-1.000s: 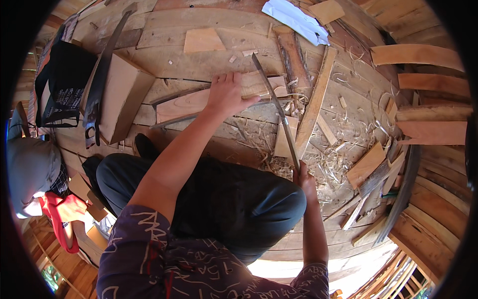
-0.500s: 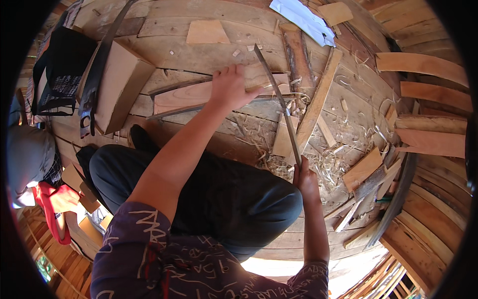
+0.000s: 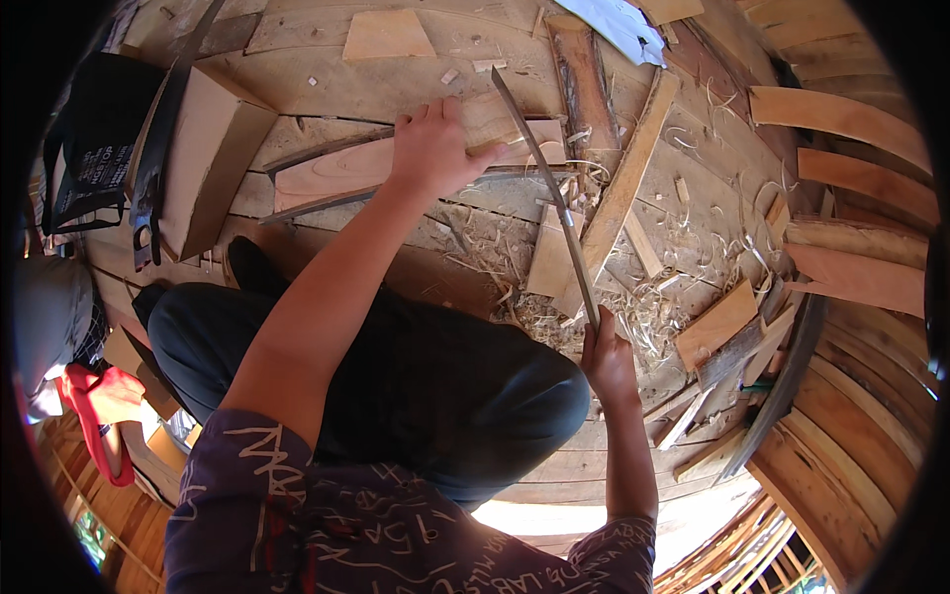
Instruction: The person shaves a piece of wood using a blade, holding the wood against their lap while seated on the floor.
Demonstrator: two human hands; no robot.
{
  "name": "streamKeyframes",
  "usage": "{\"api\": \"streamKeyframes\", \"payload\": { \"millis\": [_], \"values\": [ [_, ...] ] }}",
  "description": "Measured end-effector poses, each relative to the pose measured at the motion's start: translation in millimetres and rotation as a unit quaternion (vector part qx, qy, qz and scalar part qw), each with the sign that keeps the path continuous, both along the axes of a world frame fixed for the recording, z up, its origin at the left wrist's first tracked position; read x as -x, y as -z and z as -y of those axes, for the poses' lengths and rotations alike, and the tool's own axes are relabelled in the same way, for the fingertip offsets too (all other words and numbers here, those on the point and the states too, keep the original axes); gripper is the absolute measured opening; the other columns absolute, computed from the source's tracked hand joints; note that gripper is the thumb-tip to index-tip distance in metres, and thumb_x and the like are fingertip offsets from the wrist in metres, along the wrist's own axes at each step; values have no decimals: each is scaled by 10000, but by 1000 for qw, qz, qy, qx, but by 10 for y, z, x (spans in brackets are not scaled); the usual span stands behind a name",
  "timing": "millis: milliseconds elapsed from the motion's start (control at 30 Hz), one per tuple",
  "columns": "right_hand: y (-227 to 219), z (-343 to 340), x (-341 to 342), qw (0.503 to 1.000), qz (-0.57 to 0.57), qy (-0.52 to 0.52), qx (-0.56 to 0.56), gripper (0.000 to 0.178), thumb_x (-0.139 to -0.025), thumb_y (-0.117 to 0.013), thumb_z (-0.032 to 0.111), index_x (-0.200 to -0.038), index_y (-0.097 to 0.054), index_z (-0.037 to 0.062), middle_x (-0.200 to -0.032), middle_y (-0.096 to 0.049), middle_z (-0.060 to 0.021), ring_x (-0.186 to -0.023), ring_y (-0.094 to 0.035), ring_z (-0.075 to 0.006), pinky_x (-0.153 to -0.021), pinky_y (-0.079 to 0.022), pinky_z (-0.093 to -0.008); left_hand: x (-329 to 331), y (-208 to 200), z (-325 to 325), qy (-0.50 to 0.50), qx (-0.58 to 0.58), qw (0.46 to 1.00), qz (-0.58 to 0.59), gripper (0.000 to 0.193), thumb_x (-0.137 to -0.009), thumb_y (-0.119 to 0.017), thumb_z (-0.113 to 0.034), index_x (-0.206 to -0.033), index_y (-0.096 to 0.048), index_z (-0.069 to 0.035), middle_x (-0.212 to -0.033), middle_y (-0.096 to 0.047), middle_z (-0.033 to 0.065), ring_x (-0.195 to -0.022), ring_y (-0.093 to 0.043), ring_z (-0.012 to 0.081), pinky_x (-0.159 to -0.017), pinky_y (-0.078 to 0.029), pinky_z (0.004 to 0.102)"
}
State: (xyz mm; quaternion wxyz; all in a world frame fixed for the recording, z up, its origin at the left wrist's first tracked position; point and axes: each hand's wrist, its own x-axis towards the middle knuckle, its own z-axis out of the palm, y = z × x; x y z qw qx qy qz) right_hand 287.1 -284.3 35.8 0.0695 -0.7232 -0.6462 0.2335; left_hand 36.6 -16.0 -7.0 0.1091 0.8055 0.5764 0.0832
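My left hand [image 3: 432, 148] reaches over a pale piece of wood [image 3: 487, 121], its fingers bent over the far side and its thumb along the near side. Under it lies a longer pinkish board [image 3: 332, 180] on the plank floor. In my right hand [image 3: 611, 364] is a long-handled knife [image 3: 542, 163], gripped near the handle's lower end. Its slim dark blade slants up and left, crossing in front of the wood's right end. A shiny band sits partway along the tool. Whether the blade touches the wood, I cannot tell.
Curly shavings [image 3: 648, 332] and offcuts litter the floor right of my knee. A long wooden strip [image 3: 633, 173] and a bark-edged piece [image 3: 584, 84] lie beyond the knife. On the left are a cardboard box [image 3: 213, 163], a handsaw [image 3: 148, 203] and a black bag [image 3: 89, 139].
The whole view has shifted, so the floor and both arms sit slightly further left and up. Both hands keep nearly the same hold on the wood and the knife.
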Motion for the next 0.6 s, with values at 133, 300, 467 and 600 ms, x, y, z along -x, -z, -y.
{"api": "streamKeyframes", "payload": {
  "millis": [133, 300, 467, 600],
  "values": [
    [16, -5, 12, 1000, -16, -7, -11, 317, -919, -568, 66, -1208, -463, -12, -582, -594, -220, -531, -622, -405, -463, -493, -486, -25, -49, 12, 3, 15, 1000, 9, 762, -800, -618, -650, -1132, -544, 32, -1027, -635, 198, -996, -613, 338, -899, -431, 496],
    [143, -502, 260, 999, -21, -14, -32, 315, -926, -551, 73, -1208, -438, -9, -594, -594, -241, -548, -620, -423, -476, -493, -501, -7, 37, 9, 1, -20, 1000, 16, 787, -797, -616, -656, -1168, -537, 33, -1046, -633, 196, -1023, -605, 335, -902, -430, 493],
    [69, -390, 194, 1000, 1, -11, -17, 323, -930, -552, 88, -1219, -434, 1, -606, -612, -226, -544, -628, -413, -466, -498, -504, -22, 33, 7, -3, -2, 1000, 19, 789, -790, -617, -661, -1169, -542, 27, -1058, -636, 186, -1030, -604, 333, -902, -428, 482],
    [-111, -27, 28, 1000, 15, 3, 8, 328, -936, -554, 93, -1228, -435, 1, -601, -613, -211, -524, -630, -393, -439, -493, -473, 12, 41, -6, -4, -7, 1000, 13, 778, -788, -621, -658, -1158, -548, 23, -1061, -635, 180, -1029, -605, 328, -904, -424, 474]
  ]
}}
